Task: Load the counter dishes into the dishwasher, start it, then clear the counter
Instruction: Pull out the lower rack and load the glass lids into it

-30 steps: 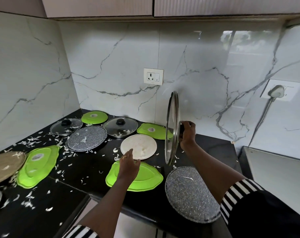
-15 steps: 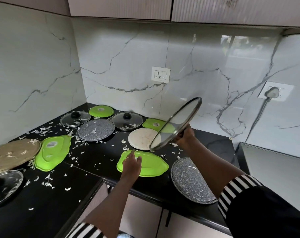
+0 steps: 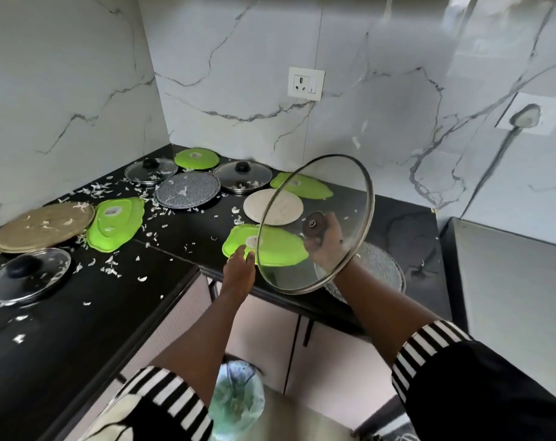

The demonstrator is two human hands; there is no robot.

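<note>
Glass lid (image 3: 315,224): tilted above black counter (image 3: 187,230), knob gripped by right hand (image 3: 326,240). Left hand (image 3: 238,265): fingers extended, empty, touching green plate (image 3: 280,246).

I count four glass lids: one in my right hand (image 3: 326,240), lifted at three o'clock (image 3: 315,224), one at nine o'clock (image 3: 26,276), two at the back toward eleven (image 3: 151,170) and twelve (image 3: 242,176). Four green plates (image 3: 116,222) (image 3: 196,159) (image 3: 311,187) (image 3: 280,249). Two speckled grey plates (image 3: 187,193) (image 3: 381,272). One white disc (image 3: 273,206). One tan round board (image 3: 42,226). Two wall sockets (image 3: 306,83) (image 3: 525,114).
</note>
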